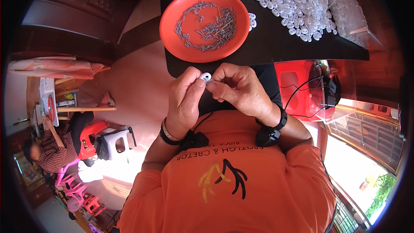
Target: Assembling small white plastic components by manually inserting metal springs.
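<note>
The left hand (186,95) pinches a small, glossy white oval plastic-looking piece (205,77) just left of the right hand (238,87), whose narrow grip's contents cannot be told, the round orange-red plate (189,22) lying beyond both.

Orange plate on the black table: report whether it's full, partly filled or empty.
Partly filled: small grey pieces lie in a ring and a denser heap on the orange plate, with bare surface between them.
</note>
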`<state>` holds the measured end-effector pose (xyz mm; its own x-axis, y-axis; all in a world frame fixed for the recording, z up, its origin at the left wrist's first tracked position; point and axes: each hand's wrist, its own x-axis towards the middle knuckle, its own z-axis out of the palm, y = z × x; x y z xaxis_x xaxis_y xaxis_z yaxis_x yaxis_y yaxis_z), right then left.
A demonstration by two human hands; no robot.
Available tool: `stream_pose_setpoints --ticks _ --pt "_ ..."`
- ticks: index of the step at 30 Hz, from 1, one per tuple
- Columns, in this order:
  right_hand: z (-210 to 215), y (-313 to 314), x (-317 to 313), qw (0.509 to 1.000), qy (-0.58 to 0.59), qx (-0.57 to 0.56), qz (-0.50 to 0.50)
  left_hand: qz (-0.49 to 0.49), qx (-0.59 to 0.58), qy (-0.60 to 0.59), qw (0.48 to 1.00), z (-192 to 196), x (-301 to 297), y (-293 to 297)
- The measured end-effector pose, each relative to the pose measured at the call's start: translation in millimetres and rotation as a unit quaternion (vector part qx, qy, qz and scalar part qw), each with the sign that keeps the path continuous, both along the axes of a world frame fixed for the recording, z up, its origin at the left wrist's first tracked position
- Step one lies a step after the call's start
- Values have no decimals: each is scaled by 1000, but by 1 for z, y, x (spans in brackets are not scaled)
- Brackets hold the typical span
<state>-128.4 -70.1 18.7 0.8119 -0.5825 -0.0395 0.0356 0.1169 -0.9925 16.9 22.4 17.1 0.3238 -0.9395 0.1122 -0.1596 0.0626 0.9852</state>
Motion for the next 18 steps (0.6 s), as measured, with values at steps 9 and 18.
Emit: stream_pose_setpoints --ticks 9,18 --pt "-1 0 1 1000 -11 26 -4 -2 13 -25 1000 6 -1 -1" --pt "-1 -1 1 1000 -3 -4 -15 -5 18 -14 1000 6 2 -3"
